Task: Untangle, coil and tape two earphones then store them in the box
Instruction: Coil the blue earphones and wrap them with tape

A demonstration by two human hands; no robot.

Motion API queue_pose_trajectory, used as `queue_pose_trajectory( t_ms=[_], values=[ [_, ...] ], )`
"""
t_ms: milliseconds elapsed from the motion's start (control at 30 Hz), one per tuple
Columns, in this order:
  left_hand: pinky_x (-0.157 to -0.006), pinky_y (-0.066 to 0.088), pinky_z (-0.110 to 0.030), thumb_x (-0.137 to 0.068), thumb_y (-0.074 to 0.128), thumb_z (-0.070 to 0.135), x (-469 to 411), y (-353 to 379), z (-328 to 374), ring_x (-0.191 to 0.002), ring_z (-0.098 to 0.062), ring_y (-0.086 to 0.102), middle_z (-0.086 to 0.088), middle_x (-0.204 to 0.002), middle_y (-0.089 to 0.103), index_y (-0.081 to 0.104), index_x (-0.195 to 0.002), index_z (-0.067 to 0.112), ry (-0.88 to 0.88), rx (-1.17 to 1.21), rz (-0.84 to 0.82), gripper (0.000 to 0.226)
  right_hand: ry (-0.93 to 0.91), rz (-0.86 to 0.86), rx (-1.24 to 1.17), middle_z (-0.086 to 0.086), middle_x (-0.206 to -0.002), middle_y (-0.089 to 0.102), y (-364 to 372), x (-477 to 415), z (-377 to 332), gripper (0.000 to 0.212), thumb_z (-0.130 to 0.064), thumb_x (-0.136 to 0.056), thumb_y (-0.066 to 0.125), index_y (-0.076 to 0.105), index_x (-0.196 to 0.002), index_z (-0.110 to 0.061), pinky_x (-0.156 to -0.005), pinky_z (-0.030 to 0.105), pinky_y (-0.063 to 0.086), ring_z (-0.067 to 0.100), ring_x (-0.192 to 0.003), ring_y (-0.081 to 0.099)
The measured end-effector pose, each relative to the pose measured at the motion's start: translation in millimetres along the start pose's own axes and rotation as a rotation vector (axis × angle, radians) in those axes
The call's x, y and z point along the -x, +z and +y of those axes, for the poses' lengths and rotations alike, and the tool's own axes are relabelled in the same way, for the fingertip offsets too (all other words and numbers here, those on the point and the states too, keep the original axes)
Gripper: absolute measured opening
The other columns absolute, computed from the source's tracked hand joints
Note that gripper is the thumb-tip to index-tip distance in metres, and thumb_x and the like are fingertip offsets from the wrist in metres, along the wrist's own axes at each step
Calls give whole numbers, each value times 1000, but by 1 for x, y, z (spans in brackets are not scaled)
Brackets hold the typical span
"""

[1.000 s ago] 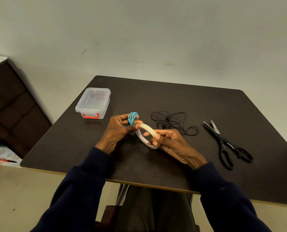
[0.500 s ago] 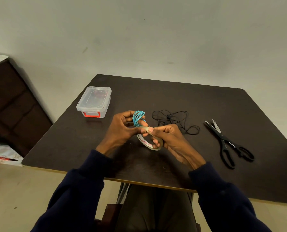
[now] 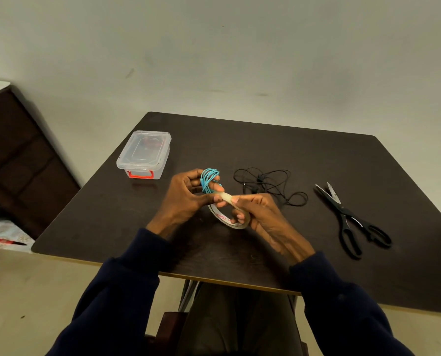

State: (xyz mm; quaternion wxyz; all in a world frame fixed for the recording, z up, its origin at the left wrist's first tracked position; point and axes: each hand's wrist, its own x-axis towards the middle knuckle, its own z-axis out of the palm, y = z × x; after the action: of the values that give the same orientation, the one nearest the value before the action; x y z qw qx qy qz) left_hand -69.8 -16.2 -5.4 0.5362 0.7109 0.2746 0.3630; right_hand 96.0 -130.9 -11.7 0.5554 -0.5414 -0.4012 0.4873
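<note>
Both hands raised just above the counter (image 3: 278, 147), meeting at the tape.

The left hand (image 3: 186, 194) grips the coiled blue earphone (image 3: 208, 179), fingers curled round it. The right hand (image 3: 263, 214) clasps the tape roll (image 3: 230, 220) just beside the coil. The black earphone (image 3: 268, 185) lies loose between the hands and the scissors (image 3: 350, 222); the closed box (image 3: 143, 154) sits to the left.

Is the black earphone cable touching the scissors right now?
Apart. The head view shows a strip of bare table between the black earphone cable and the scissors.
</note>
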Motion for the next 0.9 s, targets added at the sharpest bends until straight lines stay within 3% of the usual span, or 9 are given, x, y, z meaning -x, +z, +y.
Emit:
queue_pose_trajectory(
  t_ms=[133, 267, 467, 667, 833, 900],
  values=[
    [-86, 54, -16, -67, 86, 10, 1, 1, 2, -96, -5, 72, 12, -93, 75, 65, -105, 28, 11, -17, 21, 46, -47, 89, 109, -8, -51, 52, 10, 0, 2, 26, -25, -98, 64, 79, -95, -4, -64, 29, 44, 7, -54, 42],
    [-85, 54, -16, -69, 85, 4, 2, 2, 0, -96, -8, 73, 5, -99, 75, 66, -108, 21, 22, -19, 26, 47, -3, 72, 60, -3, -52, 53, 6, -2, 0, 22, -15, -99, 61, 77, -97, -1, -61, 25, 47, 7, -52, 44],
    [-83, 52, -13, -72, 84, 4, 3, 0, -1, -97, -8, 72, 4, -101, 75, 66, -108, 19, 23, -22, 29, 43, 55, 32, -45, 0, -56, 60, -1, -5, 3, 22, -1, -101, 50, 69, -109, 5, -72, 35, 49, 8, -54, 53],
    [-84, 54, -15, -73, 83, 3, 3, 0, -2, -96, -8, 73, 7, -97, 76, 66, -106, 22, 16, -8, 33, 42, 51, -151, -135, 11, -84, 65, -15, -6, 9, 34, -5, -99, 52, 62, -128, 9, -80, 34, 46, 9, -68, 57],
    [-86, 56, -21, -72, 82, 4, 2, -1, -4, -99, -13, 73, 6, -98, 76, 66, -107, 22, 6, 24, 36, 42, 58, -274, -167, 5, -86, 64, -23, -6, 15, 37, -6, -104, 45, 55, -137, 9, -81, 28, 50, 9, -76, 57],
    [-87, 57, -24, -69, 83, 9, 1, -2, -6, -99, -14, 73, 6, -99, 77, 66, -107, 22, -9, 49, 53, 43, 38, -288, -200, 15, -99, 63, -24, -6, 18, 38, -6, -103, 49, 55, -137, 8, -80, 23, 54, 10, -82, 57]
  ],
)
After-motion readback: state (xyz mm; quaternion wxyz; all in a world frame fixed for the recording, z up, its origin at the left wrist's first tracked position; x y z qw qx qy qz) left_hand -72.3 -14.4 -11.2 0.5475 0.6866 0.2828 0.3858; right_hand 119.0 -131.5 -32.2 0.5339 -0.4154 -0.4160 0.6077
